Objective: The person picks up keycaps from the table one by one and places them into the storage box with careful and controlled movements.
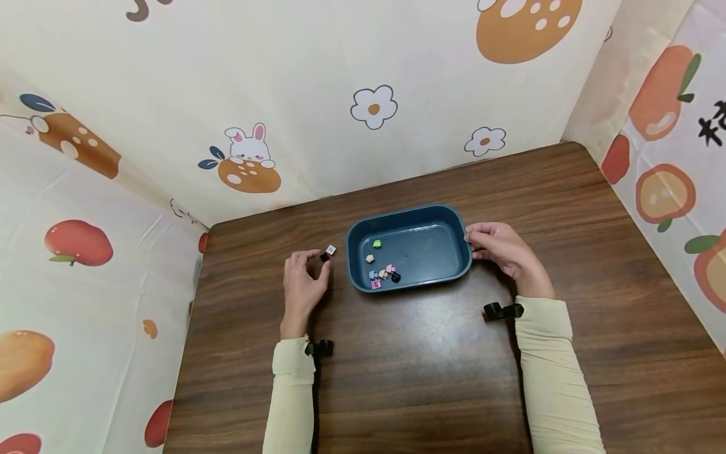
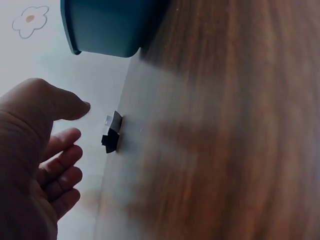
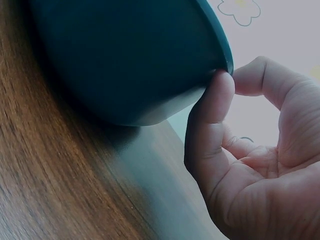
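A dark blue plastic tray [image 1: 408, 284] sits on the table, several small coloured pieces lying in its left part. At its right end my right hand [image 1: 501, 249] pinches the rim between thumb and fingers; in the right wrist view the tray [image 3: 125, 65] hides part of the grip. To the left of the tray, my left hand [image 1: 303, 280] is held with thumb and fingers spread apart and nothing between them. Just off its fingertips, a small black piece [image 1: 324, 257] lies against a white piece [image 1: 331, 250] with a dark mark. The left wrist view shows the black piece [image 2: 110, 141] beyond the fingers.
Inside the tray are a green piece [image 1: 377, 244], a cream piece [image 1: 370, 258], a pink piece [image 1: 376, 284] and a black piece [image 1: 396, 277], among others. The brown wooden table [image 1: 420, 366] meets a printed cloth wall [image 1: 317, 145] behind the tray.
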### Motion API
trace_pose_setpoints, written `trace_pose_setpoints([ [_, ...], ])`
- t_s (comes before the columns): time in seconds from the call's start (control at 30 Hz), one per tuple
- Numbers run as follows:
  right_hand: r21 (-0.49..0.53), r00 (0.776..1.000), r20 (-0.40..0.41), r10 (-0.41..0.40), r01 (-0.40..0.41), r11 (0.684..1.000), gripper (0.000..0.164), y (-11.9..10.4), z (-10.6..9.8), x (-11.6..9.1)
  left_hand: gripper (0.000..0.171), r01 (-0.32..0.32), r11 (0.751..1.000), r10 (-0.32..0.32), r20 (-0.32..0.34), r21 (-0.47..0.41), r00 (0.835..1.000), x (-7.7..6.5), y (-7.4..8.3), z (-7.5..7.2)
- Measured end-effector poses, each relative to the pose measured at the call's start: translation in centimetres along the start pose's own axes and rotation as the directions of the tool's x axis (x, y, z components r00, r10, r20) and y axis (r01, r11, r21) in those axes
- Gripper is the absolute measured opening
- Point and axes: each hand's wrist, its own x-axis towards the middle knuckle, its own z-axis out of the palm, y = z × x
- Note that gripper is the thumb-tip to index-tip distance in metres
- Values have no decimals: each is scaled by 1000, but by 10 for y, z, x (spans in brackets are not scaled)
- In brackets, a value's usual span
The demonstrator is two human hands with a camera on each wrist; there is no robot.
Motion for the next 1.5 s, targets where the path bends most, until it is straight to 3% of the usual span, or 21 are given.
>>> trace_pose_setpoints([
  [0.63,-3,1000,-1,6,-6,1000,17,-3,1,-1,41,72,997,-73,56,29,996,6,-15,11],
  [1.2,-20,1000,-5,12,-12,1000,27,-3,1,-1,27,92,996,-91,54,-5,994,8,-18,13],
  [1.5,-14,1000,-3,1,-1,1000,21,-2,1,-1,25,106,994,-105,63,-6,992,7,-20,14],
])
